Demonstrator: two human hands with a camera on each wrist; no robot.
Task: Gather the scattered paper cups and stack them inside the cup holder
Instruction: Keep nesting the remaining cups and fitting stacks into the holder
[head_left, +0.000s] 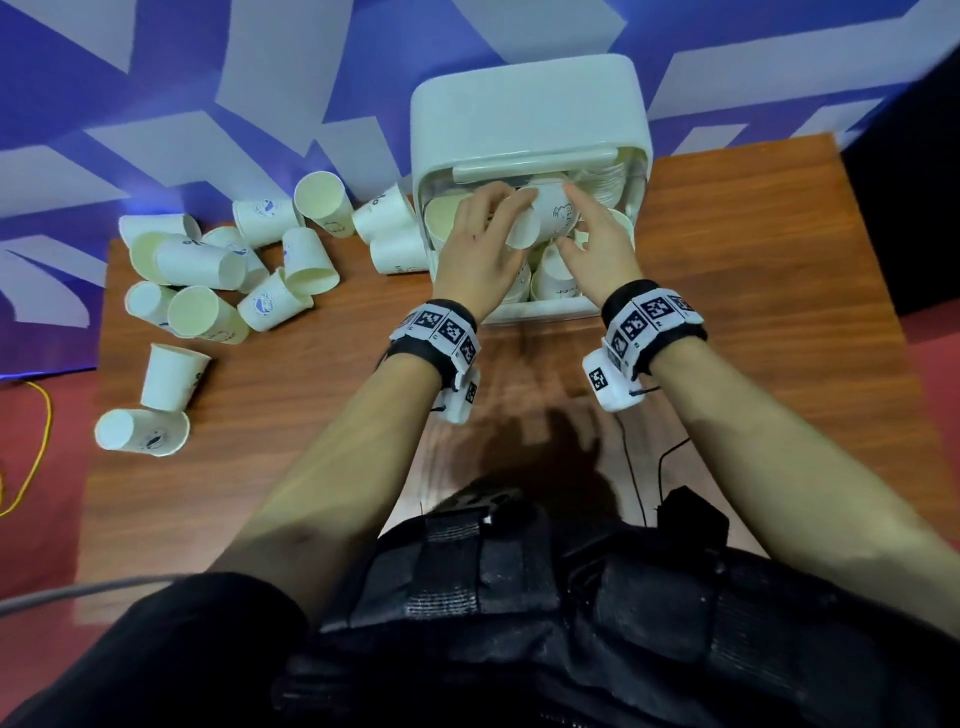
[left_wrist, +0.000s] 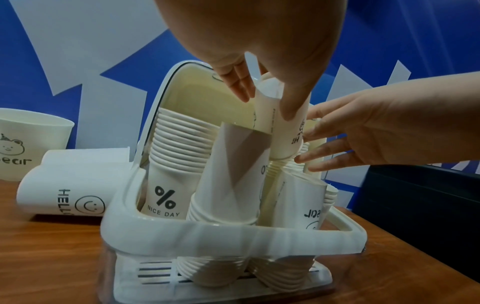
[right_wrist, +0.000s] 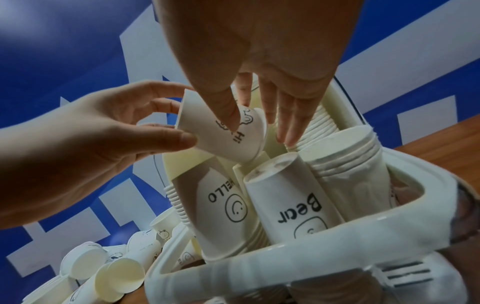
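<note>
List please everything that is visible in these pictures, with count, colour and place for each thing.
cup holder: one, white, lid open, on the far side of the table.
stacks of cups: several, white, standing inside the cup holder; exact number not clear.
held cup: one, white with "Hi" print, tilted above the stacks.
scattered cups: about fifteen, white, lying and standing on the table left of the holder.
table: one, brown wood.
backdrop: one, blue and white, behind the table.
yellow cable: one, on the red floor at left.
left hand: one, grips the held cup's open end.
right hand: one, thumb on the held cup, fingers straight.
</note>
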